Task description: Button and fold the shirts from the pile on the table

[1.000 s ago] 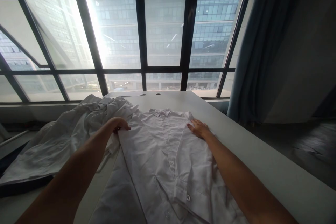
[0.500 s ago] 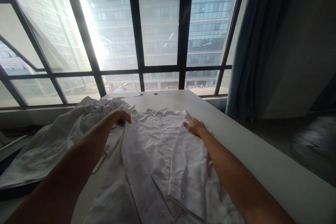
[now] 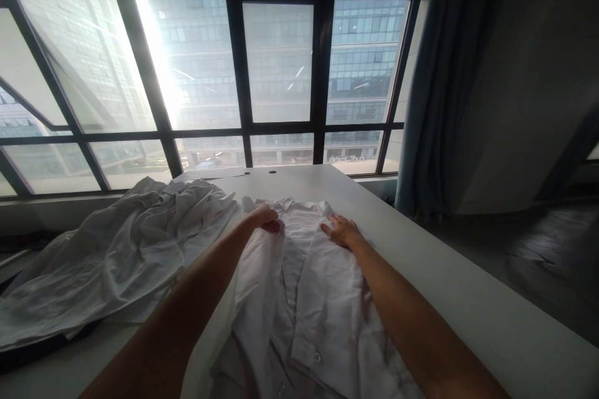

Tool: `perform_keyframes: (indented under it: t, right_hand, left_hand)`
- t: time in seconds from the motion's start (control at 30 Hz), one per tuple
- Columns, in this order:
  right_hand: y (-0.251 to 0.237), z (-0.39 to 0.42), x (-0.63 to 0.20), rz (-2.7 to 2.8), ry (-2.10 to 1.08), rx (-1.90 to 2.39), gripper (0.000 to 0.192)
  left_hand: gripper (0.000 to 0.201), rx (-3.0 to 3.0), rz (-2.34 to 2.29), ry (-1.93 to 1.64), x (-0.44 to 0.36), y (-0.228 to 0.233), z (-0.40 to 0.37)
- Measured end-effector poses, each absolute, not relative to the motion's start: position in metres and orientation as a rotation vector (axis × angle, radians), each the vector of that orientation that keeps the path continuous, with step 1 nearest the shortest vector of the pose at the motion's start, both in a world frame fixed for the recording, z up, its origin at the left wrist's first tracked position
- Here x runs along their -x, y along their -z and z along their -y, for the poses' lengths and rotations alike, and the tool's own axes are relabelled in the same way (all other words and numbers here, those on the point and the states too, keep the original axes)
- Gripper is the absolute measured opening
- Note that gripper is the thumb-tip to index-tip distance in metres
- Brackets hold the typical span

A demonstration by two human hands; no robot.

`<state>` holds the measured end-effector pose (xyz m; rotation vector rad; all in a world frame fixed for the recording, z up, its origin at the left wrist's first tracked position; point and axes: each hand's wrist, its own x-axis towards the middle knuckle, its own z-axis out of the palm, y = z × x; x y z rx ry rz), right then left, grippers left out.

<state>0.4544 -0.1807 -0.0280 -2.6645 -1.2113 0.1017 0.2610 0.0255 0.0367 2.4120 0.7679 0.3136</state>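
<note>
- While a heap of white garments [image 3: 116,255] lies untouched at left, the left hand [image 3: 264,217], fingers pinching the shirt [image 3: 304,299] edge, has carried that side inward over the middle of the table [image 3: 468,299].
- Right hand [image 3: 341,230] stays flat, fingers spread, pinning the folded right side.

The shirt [image 3: 322,299] under my palms is plain white, the heap of cloth [image 3: 116,249] pale white-grey, the table [image 3: 468,299] off-white, the curtain [image 3: 435,87] dusky blue.
</note>
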Motion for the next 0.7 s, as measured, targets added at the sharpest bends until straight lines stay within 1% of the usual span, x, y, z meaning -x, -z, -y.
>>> perform_keyframes:
  t: [0.1,0.17,0.23,0.33,0.4,0.47,0.53,0.6,0.7]
  right_hand:
    - [0.028,0.182,-0.453,1.218,-0.106,2.661,0.077]
    - [0.029,0.183,-0.453,1.219,-0.092,2.666,0.077]
    - [0.027,0.184,-0.452,1.219,-0.001,2.671,0.072]
    - [0.015,0.18,-0.439,1.25,0.255,2.588,0.056]
    - [-0.001,0.177,-0.417,1.314,0.343,2.441,0.042]
    - [-0.02,0.178,-0.381,1.458,0.278,2.247,0.031]
    - [-0.035,0.186,-0.335,1.715,0.132,1.984,0.027]
    - [-0.045,0.202,-0.29,1.998,-0.013,1.728,0.03]
    - [-0.046,0.23,-0.24,2.29,-0.064,1.503,0.05]
  left_hand:
    - [0.023,-2.284,-0.746,-0.239,-0.248,-0.035,-0.03]
    - [0.032,-2.241,-0.735,-0.295,-0.237,-0.034,-0.039]
    - [0.038,-2.234,-0.725,-0.37,-0.226,-0.031,-0.05]
    - [0.035,-2.269,-0.718,-0.47,-0.213,-0.024,-0.07]
    - [0.033,-2.431,-0.702,-0.525,-0.208,-0.019,-0.084]
    - [0.036,-2.657,-0.681,-0.551,-0.205,-0.013,-0.096]
    - [0.039,-2.809,-0.685,-0.551,-0.205,-0.009,-0.107]
    - [0.043,-2.818,-0.735,-0.547,-0.208,-0.005,-0.115]
    - [0.047,-2.844,-0.851,-0.462,-0.214,0.002,-0.123]
